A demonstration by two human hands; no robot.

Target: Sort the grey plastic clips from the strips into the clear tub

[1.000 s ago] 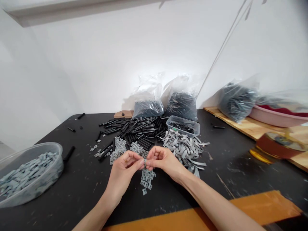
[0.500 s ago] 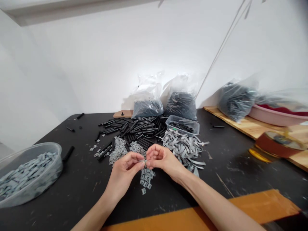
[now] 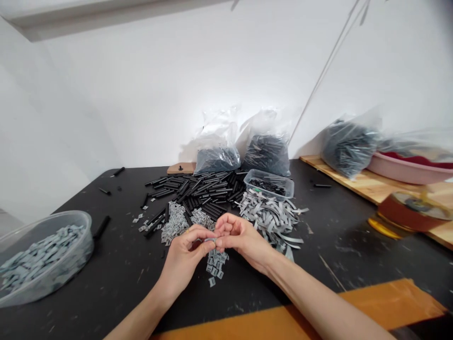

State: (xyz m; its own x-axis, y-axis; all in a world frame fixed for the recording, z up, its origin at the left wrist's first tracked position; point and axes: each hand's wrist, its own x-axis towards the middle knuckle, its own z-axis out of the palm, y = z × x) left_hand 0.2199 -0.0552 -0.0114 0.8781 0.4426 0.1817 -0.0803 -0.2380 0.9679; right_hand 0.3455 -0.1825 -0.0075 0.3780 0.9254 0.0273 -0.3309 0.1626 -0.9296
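Observation:
My left hand point(image 3: 184, 257) and my right hand point(image 3: 240, 238) meet fingertip to fingertip above the black table point(image 3: 116, 274). Between their pinched fingers is a small grey strip piece point(image 3: 211, 240). Right under them lies a little heap of cut grey squares point(image 3: 215, 264). A pile of long grey strips point(image 3: 271, 218) lies just right of my right hand. A spread of black tubes point(image 3: 203, 189) lies behind both hands, with more grey squares point(image 3: 174, 222) to the left.
A clear tub of grey pieces point(image 3: 38, 255) stands at the left edge. A small clear box point(image 3: 269, 184) and two plastic bags of black tubes point(image 3: 244, 153) sit at the back. A wooden board point(image 3: 375, 189) with a bag, pink bowl and tape roll point(image 3: 410, 212) is on the right.
Both hands stay pinched together over the small heap; they have dipped slightly and the grey piece between the fingers has turned from hanging down to lying across.

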